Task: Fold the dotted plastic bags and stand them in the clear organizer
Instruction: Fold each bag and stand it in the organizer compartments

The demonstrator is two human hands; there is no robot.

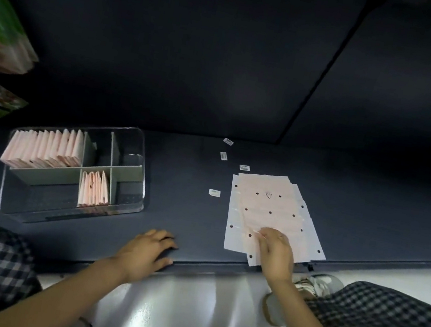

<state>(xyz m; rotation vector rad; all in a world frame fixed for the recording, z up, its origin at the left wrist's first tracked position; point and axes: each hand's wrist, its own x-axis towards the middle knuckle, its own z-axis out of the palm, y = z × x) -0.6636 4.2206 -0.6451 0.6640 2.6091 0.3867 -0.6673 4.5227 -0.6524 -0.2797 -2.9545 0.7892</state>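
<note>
Clear acrylic organizer with grey dividers [133,179] sits at the left of the dark blue-grey shelf surface [182,192], and it already holds folded work: a long row of pale pink folded bags [43,150] stands upright in the rear left compartment, and a shorter row [94,188] stands in the front middle compartment. The remaining compartments appear empty. Left hand [146,255] rests palm down on the front edge of the shelf, fingers relaxed and curled over the lip, holding nothing. Four small white barcode labels lie loose on the surface between the organizer and the stack; the nearest label [214,192] is just beside the stack. Right hand [275,249] rests on the near end of the flat stack of pale pink dotted plastic bags [266,207], fingertips pinching at what appears to be the top sheet. Judged from this layout, the task is well underway, yet a fanned stack of unfolded bags remains to be folded and filed. Dark panels enclose the shelf behind; a glossy light floor [172,311] lies below.
</note>
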